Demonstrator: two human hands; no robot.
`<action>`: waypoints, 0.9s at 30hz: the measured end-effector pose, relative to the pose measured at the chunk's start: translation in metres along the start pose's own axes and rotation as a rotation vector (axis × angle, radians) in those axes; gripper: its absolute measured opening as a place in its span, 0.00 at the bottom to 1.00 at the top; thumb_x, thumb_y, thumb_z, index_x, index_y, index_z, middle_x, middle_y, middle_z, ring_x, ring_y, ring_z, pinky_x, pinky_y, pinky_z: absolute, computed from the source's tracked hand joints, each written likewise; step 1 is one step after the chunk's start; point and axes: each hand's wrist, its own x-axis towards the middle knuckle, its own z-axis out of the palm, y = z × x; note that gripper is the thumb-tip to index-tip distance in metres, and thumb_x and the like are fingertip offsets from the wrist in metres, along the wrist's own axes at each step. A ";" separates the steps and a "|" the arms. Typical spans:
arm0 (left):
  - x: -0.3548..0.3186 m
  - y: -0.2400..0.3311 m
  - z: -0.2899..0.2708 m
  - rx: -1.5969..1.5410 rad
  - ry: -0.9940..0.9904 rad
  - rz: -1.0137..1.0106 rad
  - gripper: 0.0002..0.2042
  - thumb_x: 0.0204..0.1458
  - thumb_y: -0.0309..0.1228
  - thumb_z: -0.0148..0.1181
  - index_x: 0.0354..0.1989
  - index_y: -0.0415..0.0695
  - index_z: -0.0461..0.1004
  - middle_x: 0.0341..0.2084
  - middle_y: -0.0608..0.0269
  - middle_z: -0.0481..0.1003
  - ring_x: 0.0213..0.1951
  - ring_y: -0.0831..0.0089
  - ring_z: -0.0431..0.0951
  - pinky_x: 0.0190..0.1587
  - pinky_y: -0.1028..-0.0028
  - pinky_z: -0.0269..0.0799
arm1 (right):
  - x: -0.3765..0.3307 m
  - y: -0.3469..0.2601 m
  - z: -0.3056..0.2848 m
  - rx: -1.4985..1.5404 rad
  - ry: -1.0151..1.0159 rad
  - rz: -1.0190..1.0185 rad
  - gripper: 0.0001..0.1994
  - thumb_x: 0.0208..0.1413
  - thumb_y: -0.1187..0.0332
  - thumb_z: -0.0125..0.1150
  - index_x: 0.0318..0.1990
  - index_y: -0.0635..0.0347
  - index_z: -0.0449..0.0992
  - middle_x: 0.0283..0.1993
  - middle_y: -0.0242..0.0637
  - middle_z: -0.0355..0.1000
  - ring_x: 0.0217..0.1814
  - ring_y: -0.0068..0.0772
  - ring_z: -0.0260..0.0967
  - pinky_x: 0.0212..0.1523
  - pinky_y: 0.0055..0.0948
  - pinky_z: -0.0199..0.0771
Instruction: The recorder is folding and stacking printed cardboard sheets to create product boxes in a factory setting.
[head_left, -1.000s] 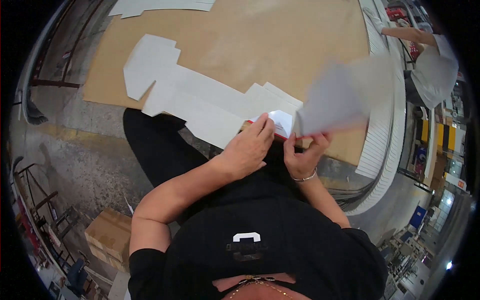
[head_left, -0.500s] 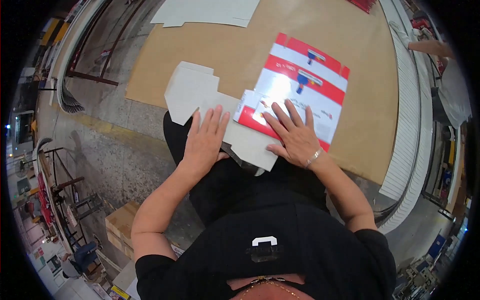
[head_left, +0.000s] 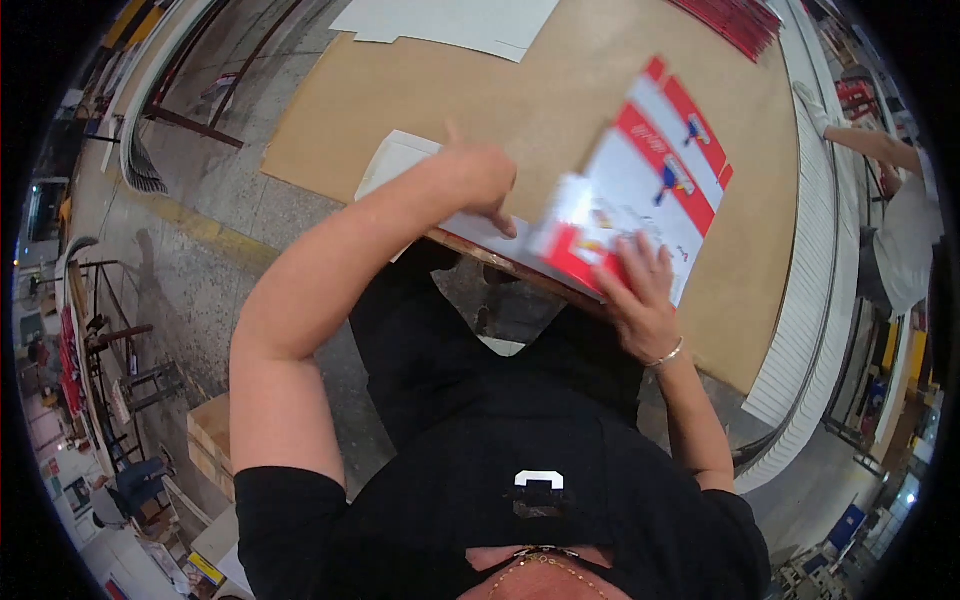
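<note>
A red-and-white printed cardboard box blank [head_left: 640, 165] lies tilted on the brown-topped table, its left end smeared by motion. My right hand [head_left: 643, 300] presses on its near edge, with the fingers stretched over the printed face. My left hand [head_left: 482, 185] is bent over beside the blank's left end. One of its fingers points down toward a pale strip of card [head_left: 485, 236], while another sticks up apart from it. I see nothing held in that hand, though its underside is hidden. A plain white card flap [head_left: 400, 152] shows beyond my left forearm.
White card sheets [head_left: 450, 22] lie at the table's far left. A bundle of red pieces [head_left: 735, 22] sits at the far right. A ribbed white strip [head_left: 805, 290] runs along the right side, where another person's arm [head_left: 870, 145] reaches in. A cardboard carton [head_left: 212, 440] stands left.
My left hand has risen off the white card and swung forward and right, bending over. The printed blank has shifted right and turned, with my right hand still on it.
</note>
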 end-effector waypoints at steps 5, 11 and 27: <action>0.000 -0.072 0.030 -0.101 0.513 -0.064 0.27 0.36 0.55 0.73 0.35 0.44 0.81 0.33 0.55 0.81 0.40 0.56 0.81 0.50 0.58 0.73 | 0.019 -0.014 0.000 -0.059 -0.241 0.117 0.24 0.54 0.51 0.63 0.59 0.38 0.72 0.63 0.35 0.63 0.69 0.46 0.53 0.69 0.65 0.41; -0.029 -0.033 0.087 -0.753 0.390 -0.277 0.14 0.41 0.38 0.73 0.30 0.41 0.79 0.24 0.56 0.78 0.30 0.64 0.79 0.34 0.66 0.73 | 0.030 -0.008 0.013 0.028 -0.200 0.139 0.28 0.50 0.45 0.66 0.58 0.39 0.73 0.62 0.36 0.60 0.69 0.44 0.52 0.71 0.64 0.37; -0.093 -0.084 0.109 -0.482 0.822 -0.022 0.23 0.41 0.25 0.71 0.50 0.48 0.79 0.63 0.60 0.64 0.60 0.56 0.67 0.60 0.59 0.64 | 0.025 -0.004 0.002 0.071 -0.298 0.083 0.32 0.50 0.51 0.67 0.65 0.38 0.67 0.71 0.36 0.56 0.77 0.44 0.44 0.74 0.63 0.26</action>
